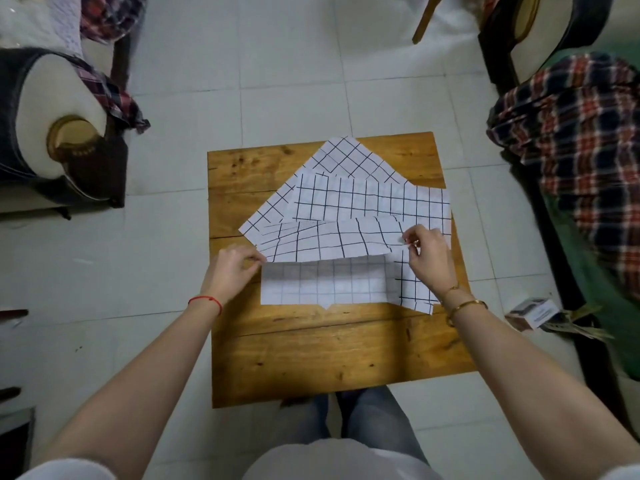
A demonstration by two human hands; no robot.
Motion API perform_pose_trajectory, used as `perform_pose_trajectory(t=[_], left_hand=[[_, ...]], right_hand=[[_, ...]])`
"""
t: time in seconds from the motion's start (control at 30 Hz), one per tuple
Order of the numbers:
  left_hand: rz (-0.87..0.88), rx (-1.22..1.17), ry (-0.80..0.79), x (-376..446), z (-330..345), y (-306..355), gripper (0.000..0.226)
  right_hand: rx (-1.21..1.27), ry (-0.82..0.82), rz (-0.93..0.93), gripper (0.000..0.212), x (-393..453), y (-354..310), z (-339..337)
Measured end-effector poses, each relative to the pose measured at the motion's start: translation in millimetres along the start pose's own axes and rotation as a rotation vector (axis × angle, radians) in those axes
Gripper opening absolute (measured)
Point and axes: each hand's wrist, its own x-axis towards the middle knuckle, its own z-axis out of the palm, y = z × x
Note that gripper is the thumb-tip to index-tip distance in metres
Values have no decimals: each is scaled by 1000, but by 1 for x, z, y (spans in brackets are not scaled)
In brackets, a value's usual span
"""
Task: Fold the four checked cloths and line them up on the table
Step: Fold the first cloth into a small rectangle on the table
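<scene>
1. Two hands in my view, both over the wooden worktop (332, 355), both on the same checked cloth.
2. Left hand (231, 271): fingers pinched shut on the left end of the top cloth (332, 240), at its near-left corner. Red string on that wrist.
3. Right hand (429, 261): fingers pinched closed on the right end of the top cloth, thumb and forefinger gripping the edge. Gold bangle on that wrist.
4. Top cloth is held along its near edge, lifted off the worktop; grid lines look bowed, so it is not flat. Its shadow falls on the pale cloth below.
5. Pale cloth (323, 285) lies flat on the worktop just nearer me than the held edge. Faint grid, looks like the reverse side. Whether it is a separate cloth or a flap of the held one, I cannot tell.
6. Bold-grid cloth (367, 195) lies behind the top cloth, toward the worktop's far right, overhanging the right edge slightly.
7. Angled cloth (346, 155) is under that, rotated, one corner reaching the worktop's far edge.
8. Further strip of bold grid (414, 289) shows under my right wrist, at the worktop's right side; which cloth it belongs to is unclear.
9. All cloths overlap in one pile on the far half of the worktop; near half is bare wood.
</scene>
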Motion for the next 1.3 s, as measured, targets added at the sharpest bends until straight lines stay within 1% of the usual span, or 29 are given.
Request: perform_pose_trajectory(t=[0.17, 0.43, 0.63, 0.77, 0.9, 1.07, 1.17, 1.23, 1.3], left_hand=[[-9, 53, -18, -14, 35, -14, 12], [-57, 109, -119, -28, 89, -35, 14], [-95, 159, -133, -21, 116, -48, 15], [-133, 180, -110, -17, 129, -59, 25], [-95, 168, -23, -4, 134, -58, 27], [-2, 193, 46, 31, 139, -39, 36], [42, 288, -16, 56, 149, -36, 45], [2, 349, -74, 68, 156, -38, 53], [-39, 375, -96, 78, 162, -43, 60]], right_hand=[[-34, -78, 20, 25, -23, 26, 30], [-56, -209, 33, 24, -46, 59, 74], [-91, -297, 10, 25, -47, 68, 97], [-85, -313, 13, 20, -44, 68, 105], [-125, -213, -73, 18, -24, 60, 119], [-110, -149, -219, 35, 13, 18, 147], [-129, -213, -294, 44, 34, -10, 169], [-160, -287, -325, 49, 45, -26, 183], [-197, -346, -348, 53, 54, -39, 197]])
